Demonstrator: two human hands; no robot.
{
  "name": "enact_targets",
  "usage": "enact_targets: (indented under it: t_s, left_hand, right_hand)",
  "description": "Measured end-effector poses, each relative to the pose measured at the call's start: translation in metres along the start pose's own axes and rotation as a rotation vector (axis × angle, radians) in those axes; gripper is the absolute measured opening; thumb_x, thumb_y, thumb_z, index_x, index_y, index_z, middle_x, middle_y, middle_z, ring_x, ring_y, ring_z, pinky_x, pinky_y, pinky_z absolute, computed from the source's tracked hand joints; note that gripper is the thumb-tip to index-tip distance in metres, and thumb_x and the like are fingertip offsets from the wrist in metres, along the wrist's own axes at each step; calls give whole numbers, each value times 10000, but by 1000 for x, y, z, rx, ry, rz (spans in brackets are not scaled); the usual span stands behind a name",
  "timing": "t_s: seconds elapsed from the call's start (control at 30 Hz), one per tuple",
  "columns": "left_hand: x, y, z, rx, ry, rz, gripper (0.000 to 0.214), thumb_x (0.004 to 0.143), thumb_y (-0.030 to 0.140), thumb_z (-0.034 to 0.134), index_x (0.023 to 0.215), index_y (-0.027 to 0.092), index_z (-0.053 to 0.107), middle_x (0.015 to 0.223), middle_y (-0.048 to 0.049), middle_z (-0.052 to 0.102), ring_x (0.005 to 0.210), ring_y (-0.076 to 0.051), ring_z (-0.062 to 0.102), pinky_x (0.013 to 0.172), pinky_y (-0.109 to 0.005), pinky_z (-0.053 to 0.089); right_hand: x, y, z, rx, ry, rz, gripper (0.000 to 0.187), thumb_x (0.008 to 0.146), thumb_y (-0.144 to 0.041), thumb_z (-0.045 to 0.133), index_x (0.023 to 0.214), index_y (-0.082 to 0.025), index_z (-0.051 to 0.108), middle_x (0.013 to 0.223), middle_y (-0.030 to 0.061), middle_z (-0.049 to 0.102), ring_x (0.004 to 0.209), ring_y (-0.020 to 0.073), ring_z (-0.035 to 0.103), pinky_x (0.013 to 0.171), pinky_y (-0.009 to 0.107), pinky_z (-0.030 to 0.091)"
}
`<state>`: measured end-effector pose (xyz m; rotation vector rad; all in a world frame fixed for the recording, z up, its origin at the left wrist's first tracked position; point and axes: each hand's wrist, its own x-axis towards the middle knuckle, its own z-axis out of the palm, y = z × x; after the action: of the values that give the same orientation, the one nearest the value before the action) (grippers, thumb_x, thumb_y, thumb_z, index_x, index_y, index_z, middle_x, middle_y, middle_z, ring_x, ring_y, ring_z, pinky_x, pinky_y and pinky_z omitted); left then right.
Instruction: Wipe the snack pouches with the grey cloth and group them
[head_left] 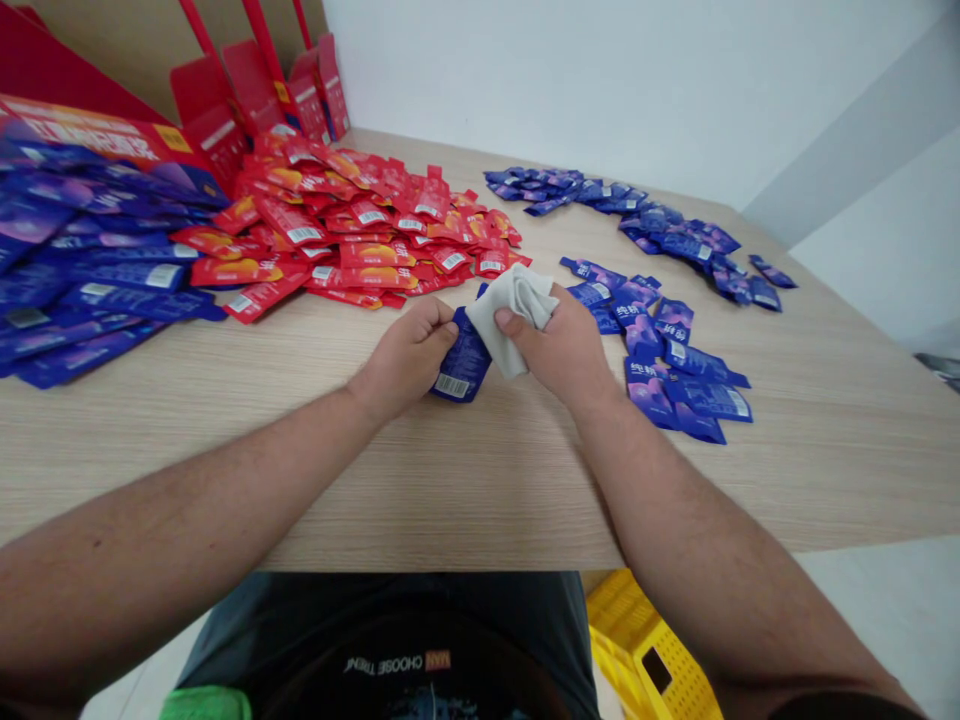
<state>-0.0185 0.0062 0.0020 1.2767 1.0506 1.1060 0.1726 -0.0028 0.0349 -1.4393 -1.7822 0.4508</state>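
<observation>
- L hand (409, 355): fingers pinched on blue packet (463, 362), mid-counter (450, 480), btwn both hands. Long axis runs roughly front-to-back, barcode end toward front edge.
- R hand (566, 350): fingers clenched round white cloth (517, 300), thumb pressing it on packet's far end from the right.
- Red packets (360, 235) toward back-left; loose blue packets (675, 370) just right of R hand. Nothing in the way btwn the hands.
</observation>
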Motion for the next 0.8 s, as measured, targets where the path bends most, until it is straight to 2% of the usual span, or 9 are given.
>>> enact_targets:
  t_s: [0.13,0.23,0.33,0.47,0.53,0.63,0.73,0.8]
  left_hand:
    - [-8,7,2,161,-96,99,140,801,189,585,689,200,502,646,32,480,577,-112,393,525,-240,306]
    - [-12,9,3,130,-166,111,154,796,200,571,679,201,471,684,23,524,573,-109,392,525,-243,309]
    - [-12,10,2,119,-167,116,142,783,194,577,679,200,481,665,25,509,566,-108,384,520,-242,302]
    - [-12,9,2,59,-183,127,157,782,177,580,678,194,464,713,17,556,568,-99,394,510,-231,297]
    - [-13,10,5,20,-163,110,165,779,167,585,671,190,462,705,18,559,559,-93,406,501,-222,301]
    - [-12,11,10,-111,-69,-1,135,768,161,601,690,190,495,622,34,509,508,-89,403,476,-215,314]
    - [-7,12,12,-326,45,-167,119,735,129,605,721,196,507,576,42,485,484,-108,451,473,-227,380]
    - [-3,12,12,-432,91,-227,129,734,117,596,725,198,497,586,38,501,495,-118,490,495,-245,433]
  right_hand:
    - [1,4,-3,93,-38,18,441,818,-539,683,1089,-191,691,967,65,753,859,262,680,794,408,531]
    - [2,7,-3,118,19,41,448,829,-568,669,1073,-193,689,977,65,752,861,258,685,790,401,537]
    - [4,11,-3,163,-53,36,476,812,-589,683,1079,-195,683,972,60,753,858,259,692,772,394,544]
    - [7,17,-4,119,60,76,464,834,-582,654,1059,-178,693,992,81,748,895,272,688,804,413,537]
    - [7,16,-5,119,74,65,471,842,-581,644,1084,-179,690,1015,81,746,914,270,685,815,413,533]
    - [1,7,-3,87,-19,13,495,815,-590,674,1106,-189,678,997,66,746,881,260,681,782,394,526]
    - [-6,-5,2,-32,-163,-12,452,768,-569,723,1006,-188,681,934,68,733,840,259,665,750,381,505]
    - [-10,-10,6,-112,-148,13,430,770,-565,717,959,-181,671,911,78,713,837,261,646,748,380,489]
